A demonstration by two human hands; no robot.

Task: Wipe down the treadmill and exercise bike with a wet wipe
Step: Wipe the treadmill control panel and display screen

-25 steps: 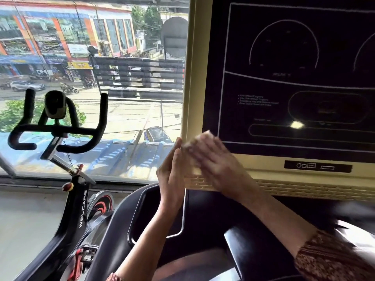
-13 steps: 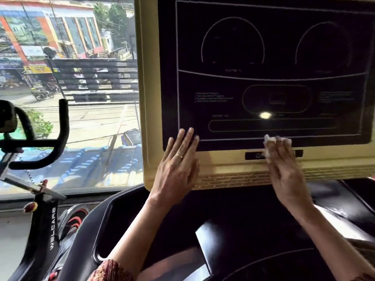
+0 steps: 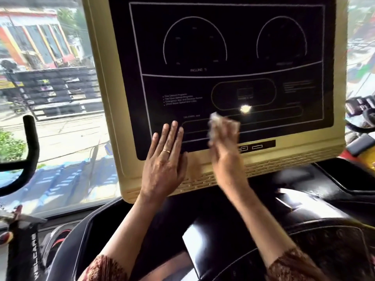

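The treadmill's console (image 3: 227,57) fills the upper middle: a black display panel in a cream frame (image 3: 105,98). My left hand (image 3: 165,159) lies flat with straight fingers on the panel's lower left corner and the frame below it. My right hand (image 3: 224,151) holds a crumpled white wet wipe (image 3: 218,124) against the lower middle of the panel; the hand is motion-blurred. The exercise bike (image 3: 24,254) stands at the far left, with a black handlebar (image 3: 32,142) above it.
Below the console lies the treadmill's glossy black tray and handle area (image 3: 304,209). A large window (image 3: 60,98) behind looks onto a street and buildings. Part of another machine (image 3: 361,110) shows at the right edge.
The view has swung right and closer to the console. My left hand stays flat on the lower left corner. My right hand with the wipe has moved left and up onto the black panel.
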